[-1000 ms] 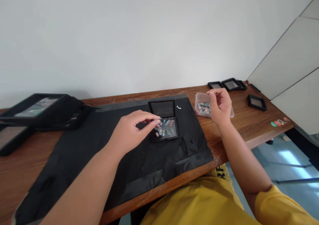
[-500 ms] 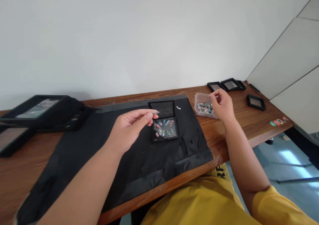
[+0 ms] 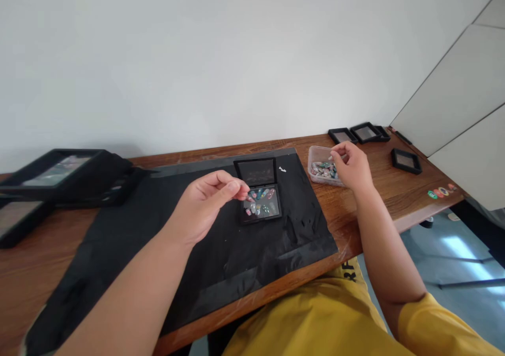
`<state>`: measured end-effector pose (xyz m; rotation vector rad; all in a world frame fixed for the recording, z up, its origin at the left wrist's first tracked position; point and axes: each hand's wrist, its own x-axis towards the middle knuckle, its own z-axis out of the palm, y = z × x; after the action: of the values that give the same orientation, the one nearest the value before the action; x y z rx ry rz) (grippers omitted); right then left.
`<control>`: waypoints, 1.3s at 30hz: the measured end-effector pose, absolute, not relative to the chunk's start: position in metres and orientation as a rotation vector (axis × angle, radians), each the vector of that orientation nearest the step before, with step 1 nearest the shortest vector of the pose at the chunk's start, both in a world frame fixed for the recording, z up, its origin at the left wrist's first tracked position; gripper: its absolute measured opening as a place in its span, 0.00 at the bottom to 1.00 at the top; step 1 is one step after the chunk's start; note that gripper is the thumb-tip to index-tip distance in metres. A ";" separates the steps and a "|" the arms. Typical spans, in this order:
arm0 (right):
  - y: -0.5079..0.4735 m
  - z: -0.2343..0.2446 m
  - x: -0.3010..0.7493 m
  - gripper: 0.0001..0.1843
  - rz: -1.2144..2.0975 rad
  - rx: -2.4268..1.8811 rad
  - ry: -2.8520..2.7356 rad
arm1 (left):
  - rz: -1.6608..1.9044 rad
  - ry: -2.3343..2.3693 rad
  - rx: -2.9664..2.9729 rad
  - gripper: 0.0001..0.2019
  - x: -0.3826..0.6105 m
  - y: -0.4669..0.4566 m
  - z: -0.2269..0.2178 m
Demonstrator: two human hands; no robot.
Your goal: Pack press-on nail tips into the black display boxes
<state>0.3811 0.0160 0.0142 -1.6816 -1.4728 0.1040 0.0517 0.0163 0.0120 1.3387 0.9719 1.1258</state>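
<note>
My left hand [image 3: 213, 201] is closed in a pinch over the upper left of a small black display case [image 3: 261, 219]. Its fingertips hold a press-on nail, now mostly hidden and hard to tell from those below. Several colourful press-on nails [image 3: 271, 207] lie in two rows behind the case's clear film, and its lid [image 3: 256, 172] stands open at the back. My right hand [image 3: 351, 166] is at the right rim of a clear plastic box [image 3: 311, 171], pinching a small pale press-on nail [image 3: 330, 158]. More loose nails [image 3: 324, 170] fill the box's bottom.
A black mat [image 3: 221, 251] covers part of the wooden table [image 3: 339, 224]. More black cases [image 3: 365, 132] lie at the back right, one case [image 3: 406, 161] apart. Larger-looking black cases [image 3: 51, 174] are stacked at left. A white scrap [image 3: 282, 169] and round stickers [image 3: 437, 193] are also there.
My left fingertips have dipped slightly toward the display case, and the piece in them points lower. My right hand has shifted a little; a pale nail now shows at its fingertips.
</note>
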 end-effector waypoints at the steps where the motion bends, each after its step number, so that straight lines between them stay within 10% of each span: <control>1: 0.016 0.014 0.380 0.04 0.081 -1.704 -1.470 | 1.119 0.977 1.336 0.17 0.052 0.016 0.011; 21: -0.008 0.010 0.295 0.09 0.411 -0.724 -2.034 | 0.834 0.930 1.453 0.15 0.068 0.002 0.008; 39: 0.011 0.016 0.363 0.12 0.031 -1.623 -1.464 | 1.605 1.425 1.782 0.18 0.049 0.022 -0.003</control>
<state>0.3633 0.0108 0.0157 -1.6233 -1.4640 0.0309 0.0487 0.0223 -0.0025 1.7824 1.4255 1.6053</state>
